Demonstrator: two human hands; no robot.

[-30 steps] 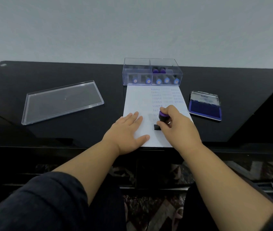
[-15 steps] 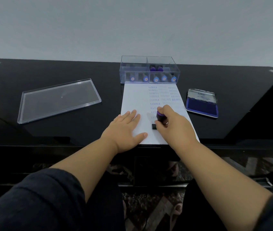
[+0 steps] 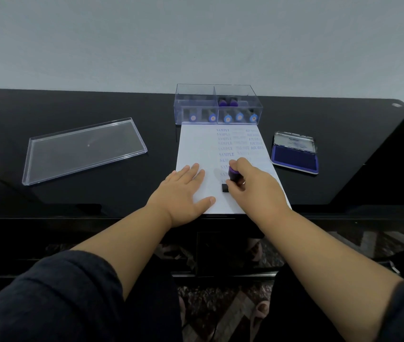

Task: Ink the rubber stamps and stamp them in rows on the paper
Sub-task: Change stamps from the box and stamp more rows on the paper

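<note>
Broadly, a black glossy table carries everything, with a clear lid lying well off to the left. At the far edge of the white paper stands a clear box, divided into compartments and holding more stamps with blue ends facing the viewer. Right of the sheet an open ink pad shows its dark blue surface. The paper already bears columns of blue "SAMPLE" prints and fainter ones beside them.

The left hand lies flat with fingers straight, pressing the sheet's near left part to keep it still. The right hand has its fingers curled round the stamp, pinching the purple handle, with the black base down on the paper near the bottom of the SAMPLE column.

The stamp looks small, light and rigid, so it probably needs only a firm, level press; the handle is the sensible place to hold, keeping fingers off the inked face. Thin paper will likely slide on the glossy top unless held.
</note>
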